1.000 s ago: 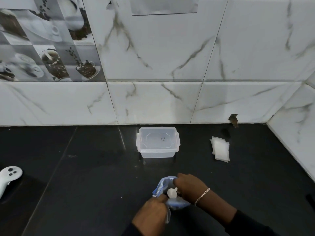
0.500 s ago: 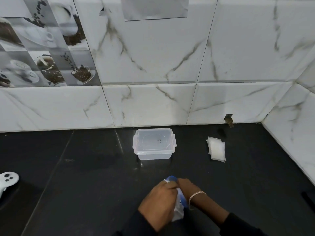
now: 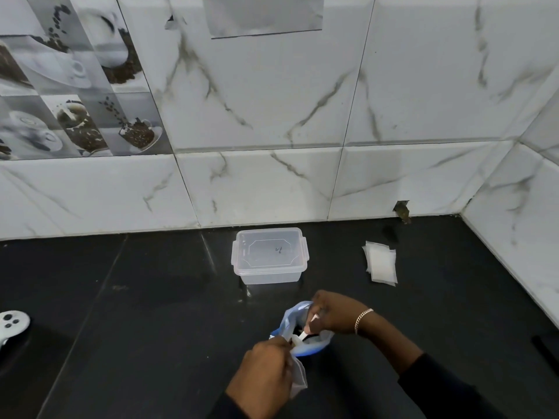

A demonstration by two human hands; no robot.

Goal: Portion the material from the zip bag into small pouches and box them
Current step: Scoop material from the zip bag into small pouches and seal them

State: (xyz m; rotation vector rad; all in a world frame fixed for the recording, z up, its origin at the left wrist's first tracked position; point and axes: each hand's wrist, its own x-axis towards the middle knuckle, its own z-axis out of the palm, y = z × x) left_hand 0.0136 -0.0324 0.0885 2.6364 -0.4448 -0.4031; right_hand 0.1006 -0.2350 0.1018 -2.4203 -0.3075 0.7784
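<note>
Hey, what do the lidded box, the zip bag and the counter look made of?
The lidded box looks like clear, slightly frosted rigid plastic: the dark counter shows through it. The zip bag seems thin, soft plastic film, bluish and translucent, crumpled at its mouth. The counter appears polished black stone or tile: glossy, with reflections and straight seams.

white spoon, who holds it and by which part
The right hand pinches the white spoon by its handle, bowl end down in the zip bag.

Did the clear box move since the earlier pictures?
No. The clear box stands as before: same gap to the wall and to the white pouches.
</note>
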